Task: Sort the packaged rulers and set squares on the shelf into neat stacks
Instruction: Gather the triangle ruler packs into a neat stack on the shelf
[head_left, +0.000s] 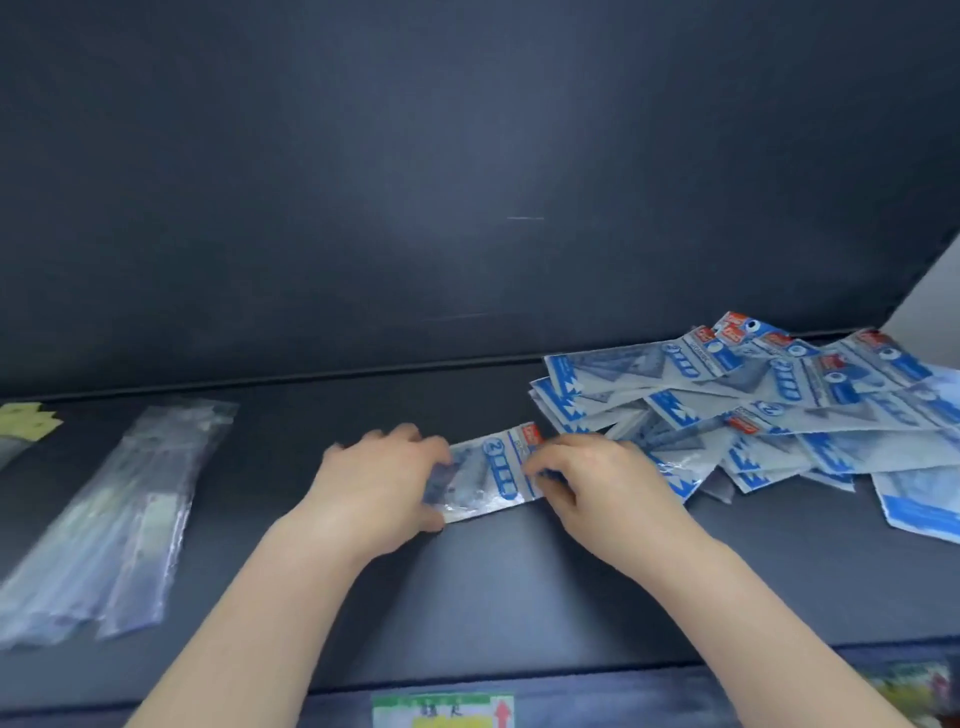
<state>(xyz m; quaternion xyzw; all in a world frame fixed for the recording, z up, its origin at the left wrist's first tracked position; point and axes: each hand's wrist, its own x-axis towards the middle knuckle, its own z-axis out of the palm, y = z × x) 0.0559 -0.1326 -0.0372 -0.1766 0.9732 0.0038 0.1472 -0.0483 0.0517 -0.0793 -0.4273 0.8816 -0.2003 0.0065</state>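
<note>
One blue-and-white set-square packet (491, 473) lies flat on the dark shelf (519, 582) at the middle. My left hand (382, 480) grips its left end, thumb under the near edge. My right hand (587, 483) pinches its right end by the red header. A loose pile of the same set-square packets (753, 405) spreads to the right, fanned and overlapping. At the left lies a stack of long clear ruler packets (119, 519), angled toward the back.
A yellow-green packet corner (31, 421) shows at the far left edge. The shelf's dark back wall (467, 208) rises behind everything. A price label (444, 711) sits on the shelf's front lip. A white side panel (930, 312) closes the right end.
</note>
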